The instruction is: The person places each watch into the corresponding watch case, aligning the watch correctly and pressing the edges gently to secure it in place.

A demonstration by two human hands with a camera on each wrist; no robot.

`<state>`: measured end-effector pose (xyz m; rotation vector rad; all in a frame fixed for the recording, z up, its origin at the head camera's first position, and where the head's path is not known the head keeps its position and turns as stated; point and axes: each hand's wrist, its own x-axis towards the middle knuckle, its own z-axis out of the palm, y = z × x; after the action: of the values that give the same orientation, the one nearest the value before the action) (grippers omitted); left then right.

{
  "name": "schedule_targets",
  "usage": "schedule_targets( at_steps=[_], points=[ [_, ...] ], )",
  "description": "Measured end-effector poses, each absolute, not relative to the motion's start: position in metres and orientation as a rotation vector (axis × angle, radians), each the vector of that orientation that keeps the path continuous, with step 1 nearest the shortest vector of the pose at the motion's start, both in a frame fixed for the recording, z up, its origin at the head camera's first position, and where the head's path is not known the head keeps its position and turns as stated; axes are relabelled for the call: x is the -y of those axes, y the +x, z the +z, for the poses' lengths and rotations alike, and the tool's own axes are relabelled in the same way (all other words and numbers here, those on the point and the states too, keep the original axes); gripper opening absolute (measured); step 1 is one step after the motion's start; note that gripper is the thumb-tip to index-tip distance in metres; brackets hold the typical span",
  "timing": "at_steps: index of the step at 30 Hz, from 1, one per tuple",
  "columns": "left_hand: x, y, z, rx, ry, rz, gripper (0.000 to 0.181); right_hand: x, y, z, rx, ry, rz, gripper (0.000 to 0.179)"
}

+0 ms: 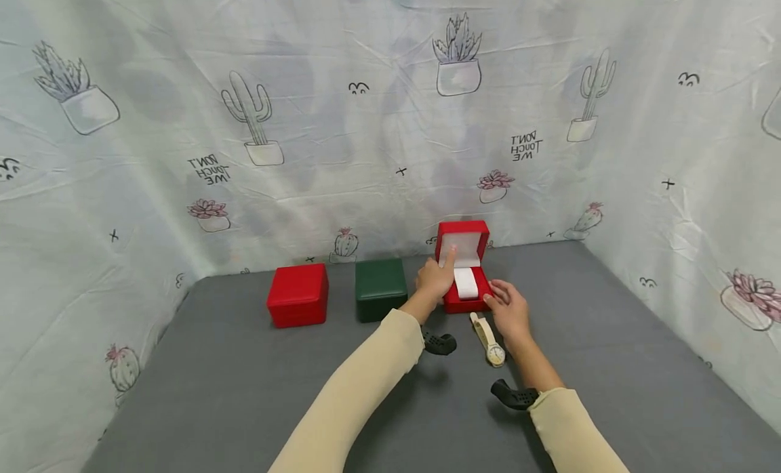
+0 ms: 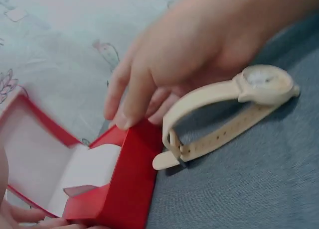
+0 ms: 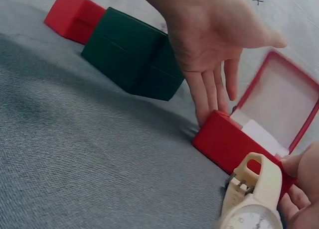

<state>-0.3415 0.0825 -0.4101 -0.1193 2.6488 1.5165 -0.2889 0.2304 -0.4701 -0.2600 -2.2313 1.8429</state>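
A red watch box [image 1: 457, 305] stands with its lid raised at the back, showing a white lining and a white cushion [image 1: 466, 283] inside. My left hand [image 1: 435, 280] is at the box's left side, its straight fingers [image 3: 199, 97] down against the outer wall and the thumb extended toward the lid. At the opposite side my right hand [image 1: 511, 314] grips the box near its front corner, thumb on the rim and fingers along the outside. Just in front of the box lies a cream wristwatch [image 1: 488, 341], strap buckled into a loop, its dial toward me.
Left of the open box stand a closed green box [image 1: 381, 290] and, farther left, a closed red box [image 1: 297, 295]. A grey cloth [image 1: 244, 392] covers the table. Behind hangs a white curtain [image 1: 317, 134] printed with cacti.
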Motion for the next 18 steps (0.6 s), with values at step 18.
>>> schedule_targets(
  at_steps=[18],
  points=[
    [-0.082,-0.350,-0.409,-2.950,0.632,0.534,0.064,-0.223,-0.289,-0.470,2.192,-0.314,1.872,0.046]
  ],
)
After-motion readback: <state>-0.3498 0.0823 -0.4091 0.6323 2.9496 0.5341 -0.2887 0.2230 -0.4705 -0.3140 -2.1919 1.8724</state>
